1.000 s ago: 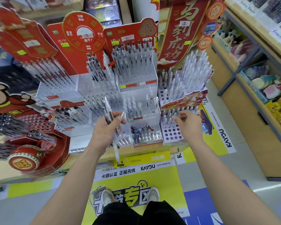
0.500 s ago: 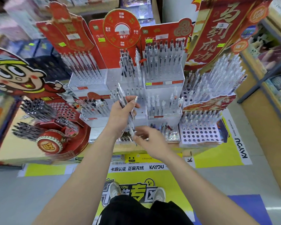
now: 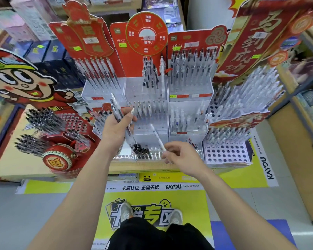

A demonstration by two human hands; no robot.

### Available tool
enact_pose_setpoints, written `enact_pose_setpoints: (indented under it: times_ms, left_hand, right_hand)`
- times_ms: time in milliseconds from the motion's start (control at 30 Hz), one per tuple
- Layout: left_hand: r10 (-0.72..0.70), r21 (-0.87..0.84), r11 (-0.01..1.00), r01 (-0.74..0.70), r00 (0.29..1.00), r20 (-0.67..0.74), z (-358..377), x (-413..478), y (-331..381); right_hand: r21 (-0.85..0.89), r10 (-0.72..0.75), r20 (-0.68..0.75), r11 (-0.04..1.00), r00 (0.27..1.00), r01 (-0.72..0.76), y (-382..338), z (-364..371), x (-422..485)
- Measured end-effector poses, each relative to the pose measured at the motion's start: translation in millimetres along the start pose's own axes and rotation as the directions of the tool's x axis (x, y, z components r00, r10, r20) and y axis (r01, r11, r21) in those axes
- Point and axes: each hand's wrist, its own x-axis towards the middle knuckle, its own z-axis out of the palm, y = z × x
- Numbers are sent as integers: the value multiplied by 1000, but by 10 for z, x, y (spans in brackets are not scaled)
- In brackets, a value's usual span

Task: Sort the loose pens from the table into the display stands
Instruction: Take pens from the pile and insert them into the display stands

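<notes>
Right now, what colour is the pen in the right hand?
White. The head view shows the pen pinched by the right hand.

A person stands at a shop counter (image 3: 137, 167) crowded with clear tiered display stands (image 3: 134, 87). The left hand (image 3: 116, 130) grips a bundle of pens (image 3: 115, 106) slanting across its palm. The right hand (image 3: 182, 156) pinches a single white pen (image 3: 157, 137) by its lower end, angled up over the lowest tier. To the right, a white perforated stand (image 3: 226, 154) holds pens in its rear rows.
</notes>
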Motion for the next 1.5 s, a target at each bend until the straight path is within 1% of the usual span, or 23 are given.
enact_pose_setpoints:
  times_ms: [100, 200, 400, 633, 700, 833, 967, 1133, 1200, 1233, 1333, 1433, 1500]
  left_hand:
    - [-61, 81, 995, 59, 998, 22, -90, -165, -132]
    - [-118, 139, 984, 110, 992, 52, -60, -346, -290]
    - [-125, 116, 987, 112, 986, 113, -29, -516, -376]
    - [-118, 144, 985, 96, 981, 151, -96, -452, -380]
    - [-113, 146, 985, 90, 981, 157, -91, -430, -364]
    - [-104, 196, 978, 69, 979, 174, -47, -382, -331]
    - [-105, 186, 981, 57, 961, 257, 88, -371, -291]
    - [-123, 265, 963, 47, 953, 278, 318, -351, -323]
    - [-136, 277, 960, 46, 938, 317, 454, -375, -330]
    - [-142, 282, 959, 43, 930, 340, 539, -400, -326]
    - [-176, 291, 954, 68, 915, 364, 790, -495, -319]
    - [-189, 317, 945, 76, 920, 343, 967, -522, -421]
    - [-195, 351, 934, 69, 921, 338, 1057, -531, -488]
  right_hand:
    - [25, -10, -57, 1000, 998, 12, -56, -29, 44]
    - [36, -7, -53, 999, 999, 9, -180, 20, 122]
    - [85, -17, -69, 996, 997, 23, -426, 203, 282]
    - [-28, -105, -206, 994, 973, 101, -555, 428, 460]
    - [-11, -112, -226, 994, 968, 112, -575, 441, 484]
    - [60, -75, -244, 994, 967, 93, -566, 426, 487]
    - [99, -50, -262, 992, 964, 79, -515, 365, 432]
    - [134, -48, -325, 986, 945, 96, -402, 163, 318]
    - [162, -55, -382, 979, 923, 125, -388, 27, 239]
    - [148, -69, -425, 978, 903, 144, -379, -56, 199]
    - [45, -111, -527, 986, 842, 158, -340, -360, 37]
    - [26, -102, -611, 989, 785, 149, -191, -768, -171]
    - [-14, -82, -666, 995, 741, 97, -9, -1089, -304]
